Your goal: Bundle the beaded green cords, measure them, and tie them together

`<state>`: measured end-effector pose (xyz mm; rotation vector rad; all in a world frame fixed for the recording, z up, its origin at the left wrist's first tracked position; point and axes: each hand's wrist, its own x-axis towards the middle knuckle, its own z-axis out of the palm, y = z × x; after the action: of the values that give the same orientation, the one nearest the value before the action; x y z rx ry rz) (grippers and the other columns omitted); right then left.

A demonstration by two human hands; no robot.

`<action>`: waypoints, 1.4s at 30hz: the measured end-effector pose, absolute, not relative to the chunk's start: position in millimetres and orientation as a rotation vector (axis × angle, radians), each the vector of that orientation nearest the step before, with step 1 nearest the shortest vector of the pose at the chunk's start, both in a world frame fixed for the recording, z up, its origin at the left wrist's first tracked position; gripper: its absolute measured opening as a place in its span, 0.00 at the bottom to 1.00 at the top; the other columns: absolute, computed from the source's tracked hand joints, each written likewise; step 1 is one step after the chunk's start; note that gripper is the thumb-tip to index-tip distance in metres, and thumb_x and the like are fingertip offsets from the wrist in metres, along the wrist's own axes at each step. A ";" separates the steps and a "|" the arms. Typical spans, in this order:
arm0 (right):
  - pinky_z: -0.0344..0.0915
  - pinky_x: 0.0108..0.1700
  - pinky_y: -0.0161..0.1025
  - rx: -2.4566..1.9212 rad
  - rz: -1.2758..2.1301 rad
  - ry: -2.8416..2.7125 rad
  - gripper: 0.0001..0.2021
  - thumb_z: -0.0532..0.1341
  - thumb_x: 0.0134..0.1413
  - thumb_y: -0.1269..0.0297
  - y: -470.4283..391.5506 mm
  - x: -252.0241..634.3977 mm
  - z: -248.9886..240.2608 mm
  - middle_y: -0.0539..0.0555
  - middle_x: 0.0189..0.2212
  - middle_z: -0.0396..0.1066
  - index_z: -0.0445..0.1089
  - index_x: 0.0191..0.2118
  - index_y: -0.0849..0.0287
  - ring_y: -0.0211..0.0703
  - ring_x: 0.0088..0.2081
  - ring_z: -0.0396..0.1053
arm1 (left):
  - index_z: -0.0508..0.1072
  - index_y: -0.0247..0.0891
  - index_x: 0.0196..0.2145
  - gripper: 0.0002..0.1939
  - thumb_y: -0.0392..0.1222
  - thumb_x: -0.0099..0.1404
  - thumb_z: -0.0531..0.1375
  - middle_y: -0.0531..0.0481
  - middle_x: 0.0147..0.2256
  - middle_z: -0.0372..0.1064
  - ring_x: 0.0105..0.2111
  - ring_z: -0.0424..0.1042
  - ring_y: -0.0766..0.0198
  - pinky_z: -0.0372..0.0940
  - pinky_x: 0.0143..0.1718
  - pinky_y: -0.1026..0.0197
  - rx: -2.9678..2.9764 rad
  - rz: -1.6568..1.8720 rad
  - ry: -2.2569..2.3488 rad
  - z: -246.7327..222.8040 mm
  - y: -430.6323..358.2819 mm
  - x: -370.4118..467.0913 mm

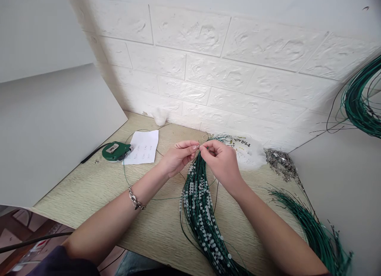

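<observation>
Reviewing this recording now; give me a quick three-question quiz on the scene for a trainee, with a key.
1. True or false: the bracelet is on the right wrist.
2. Which of these lies right beside the green tape measure?
A. a mug
B. a sheet of paper
C. a pair of scissors
3. Where along the bundle of green strands dotted with white beads do the left hand and right hand come together?

Key
1. False; the bracelet is on the left wrist.
2. B
3. Near the bundle's end closest to the wall.
</observation>
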<state>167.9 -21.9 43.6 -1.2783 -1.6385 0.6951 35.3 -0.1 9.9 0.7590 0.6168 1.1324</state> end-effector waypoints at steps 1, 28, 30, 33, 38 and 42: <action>0.51 0.21 0.30 -1.279 0.689 -1.647 0.06 0.56 0.44 0.65 -21.9 168.0 43.7 0.46 0.15 0.60 0.68 0.24 0.60 0.31 0.18 0.54 | 0.74 0.35 0.25 0.05 0.35 0.46 0.65 0.55 0.19 0.65 0.20 0.60 0.77 0.57 0.26 0.71 0.757 1.136 0.621 10.0 0.0 35.3; 0.53 0.24 0.29 -1.192 0.579 -1.780 0.09 0.53 0.50 0.64 -22.8 169.5 43.7 0.47 0.19 0.63 0.67 0.27 0.60 0.31 0.21 0.57 | 0.75 0.36 0.24 0.07 0.36 0.43 0.67 0.55 0.19 0.66 0.21 0.61 0.77 0.58 0.26 0.71 0.791 1.170 0.647 12.9 1.5 34.2; 0.53 0.24 0.29 -1.172 0.588 -1.769 0.09 0.52 0.52 0.64 -23.2 169.3 42.7 0.47 0.20 0.63 0.65 0.28 0.60 0.31 0.22 0.57 | 0.75 0.36 0.25 0.06 0.36 0.44 0.66 0.55 0.19 0.65 0.20 0.61 0.77 0.57 0.25 0.71 0.809 1.168 0.643 13.9 0.9 33.6; 0.51 0.21 0.29 -1.148 0.646 -1.745 0.07 0.51 0.52 0.66 -22.6 169.4 40.3 0.45 0.18 0.58 0.64 0.34 0.59 0.30 0.19 0.53 | 0.74 0.36 0.25 0.06 0.35 0.46 0.65 0.55 0.21 0.66 0.21 0.61 0.76 0.56 0.25 0.71 0.843 1.166 0.651 15.2 -0.4 33.1; 0.49 0.21 0.29 -1.058 0.694 -1.823 0.11 0.51 0.50 0.69 -19.3 172.1 37.8 0.42 0.15 0.51 0.59 0.42 0.58 0.30 0.17 0.50 | 0.73 0.35 0.26 0.07 0.36 0.46 0.65 0.55 0.23 0.66 0.19 0.59 0.78 0.54 0.23 0.71 0.920 1.103 0.695 16.8 -2.4 34.2; 0.50 0.23 0.30 -1.048 0.665 -1.894 0.10 0.51 0.52 0.68 -15.7 176.4 37.7 0.42 0.16 0.52 0.59 0.42 0.58 0.30 0.18 0.51 | 0.73 0.34 0.25 0.07 0.38 0.46 0.65 0.55 0.21 0.65 0.19 0.58 0.78 0.53 0.22 0.71 0.943 1.081 0.736 18.7 -2.4 33.7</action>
<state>176.4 -15.7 37.7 -1.0483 -1.8938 0.6654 33.7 -2.4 18.7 0.9434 0.7358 1.0805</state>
